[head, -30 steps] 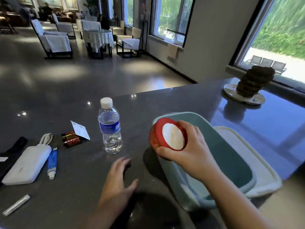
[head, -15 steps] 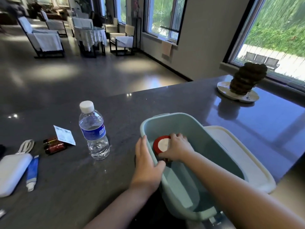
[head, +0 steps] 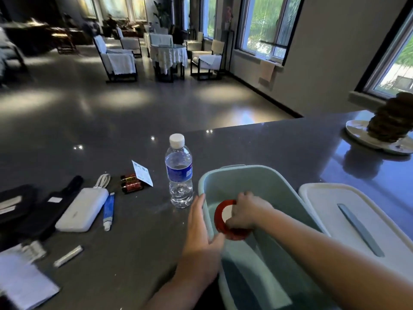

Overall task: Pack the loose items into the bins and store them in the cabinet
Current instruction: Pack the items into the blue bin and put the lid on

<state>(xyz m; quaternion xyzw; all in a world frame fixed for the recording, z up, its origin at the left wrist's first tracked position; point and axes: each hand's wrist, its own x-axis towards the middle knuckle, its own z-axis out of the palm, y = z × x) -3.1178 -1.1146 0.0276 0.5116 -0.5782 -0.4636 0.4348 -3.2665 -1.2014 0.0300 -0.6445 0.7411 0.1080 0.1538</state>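
A person is standing at a dark countertop (head: 257, 148), reaching the right hand (head: 244, 212) down into a pale green bin (head: 263, 182) at 5 o'clock in the view. The fingers of that hand are curling over a round red tin (head: 220, 217) with a white face, gripping it from above while it is sitting tilted on edge inside the bin, against the wall at the bin's 9 o'clock side. The left hand (head: 201, 233) is lying flat along the outside of that same wall, fingers straight and pointing toward 12 o'clock, the thumb hooking over the rim.

A white lid (head: 348, 222) with a grey handle strip is lying flat just beside the bin at its 3 o'clock. A water bottle (head: 178, 173) with a white cap is standing upright near the bin's corner at 10 o'clock. Farther toward 9 o'clock, loose things are lying on the countertop: red batteries (head: 130, 183) with a white card (head: 142, 173) partly over them, a white power bank (head: 82, 209) with a coiled cable (head: 102, 181) at its far end, a blue tube (head: 108, 210) just beside the power bank, a small silver stick (head: 68, 256), and black cases (head: 33, 211). White paper (head: 24, 283) is showing at 8 o'clock, blurred. At 2 o'clock, a brown stack on a white plate (head: 366, 139) is sitting well apart from the bin.
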